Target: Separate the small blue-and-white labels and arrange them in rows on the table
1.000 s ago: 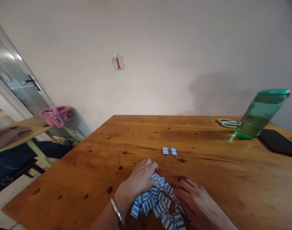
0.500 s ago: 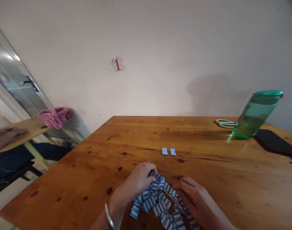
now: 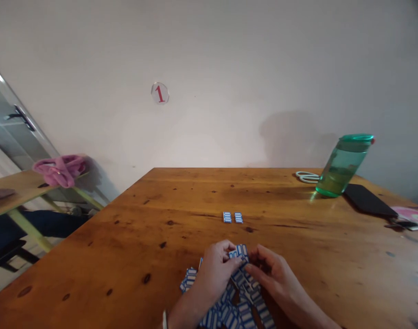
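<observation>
A pile of flat blue-and-white striped strips [image 3: 229, 310] lies on the table in front of me, partly covered by my hands. My left hand [image 3: 217, 267] pinches one blue-and-white striped strip [image 3: 238, 252] between thumb and fingers at the top of the pile. From the other side, my right hand [image 3: 272, 272] has its curled fingers and thumb closed on the same strip's right edge; its fingertips are partly hidden. Two small blue-and-white striped pieces, a left one [image 3: 227, 217] and a right one [image 3: 238, 217], lie side by side beyond my hands, apart from the pile.
A green water bottle [image 3: 344, 167] stands at the back right, beside a white coiled cable [image 3: 307, 177] and a flat black object [image 3: 368, 201]. The wooden table [image 3: 133, 256] ends at a wall. Left of it is a bench [image 3: 10, 194] with a pink cloth [image 3: 61, 169].
Both hands have come together over the pile, the right moving inward to the strip held by the left. My view has turned slightly right.
</observation>
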The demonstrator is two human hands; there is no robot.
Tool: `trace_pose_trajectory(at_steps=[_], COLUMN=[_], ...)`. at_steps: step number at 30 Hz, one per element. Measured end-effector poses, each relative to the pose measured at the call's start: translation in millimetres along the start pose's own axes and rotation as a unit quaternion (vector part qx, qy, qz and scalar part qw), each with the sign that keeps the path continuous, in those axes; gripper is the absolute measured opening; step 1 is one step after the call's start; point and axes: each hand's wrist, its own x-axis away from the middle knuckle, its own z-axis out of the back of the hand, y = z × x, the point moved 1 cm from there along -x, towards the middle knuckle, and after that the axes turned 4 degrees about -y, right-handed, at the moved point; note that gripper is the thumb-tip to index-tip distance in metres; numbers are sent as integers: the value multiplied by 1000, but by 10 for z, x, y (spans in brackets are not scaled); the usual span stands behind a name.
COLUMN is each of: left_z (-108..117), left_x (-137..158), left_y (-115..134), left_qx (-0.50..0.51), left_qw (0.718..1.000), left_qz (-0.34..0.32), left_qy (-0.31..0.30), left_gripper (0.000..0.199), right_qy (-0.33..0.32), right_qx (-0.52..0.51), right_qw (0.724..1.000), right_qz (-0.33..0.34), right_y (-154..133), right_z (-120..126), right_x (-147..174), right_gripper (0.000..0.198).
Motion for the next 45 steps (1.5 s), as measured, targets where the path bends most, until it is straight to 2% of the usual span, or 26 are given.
trace_pose_trajectory(at_steps=[2,6,12,15,19,22,26,30,33,40,45], left_z=[-9,-5,6,24,54,69,86,106,120,192,191], left_x=[4,36,21,-4,-2,18,32,51,77,79,85], left_y=[-58,-108,-110,-124,-99,-68,-53,-46,-10,87,85], left_qx=[14,66,170,143,100,133,200,245,287,358,384], left_qw=[1000,996,981,984,994,989,975,964,952,921,909], left_qz=[-3,43,91,98,43,60,98,101,105,129,130], left_qy=[-11,-35,-27,-30,-11,0,3,14,13,82,94], left_gripper=[16,35,47,45,31,26,31,30,21,6,14], right_qy=[7,5,11,3,-11,-3,13,-3,-24,-32,-27], right_qx=[16,-12,-62,-67,-85,-108,-137,-159,-132,31,161], right_qw=[1000,1000,996,996,994,992,987,983,987,997,985], right_qz=[-9,-24,-56,-64,-63,-70,-79,-93,-87,-60,-56], right_y=[30,52,62,58,33,10,-28,-55,-36,54,32], right_z=[-6,-15,11,6,-14,-9,10,4,9,83,121], right_x=[-11,-17,-15,-15,-14,-10,0,4,-2,7,21], right_gripper=[16,19,24,24,25,27,25,23,24,18,15])
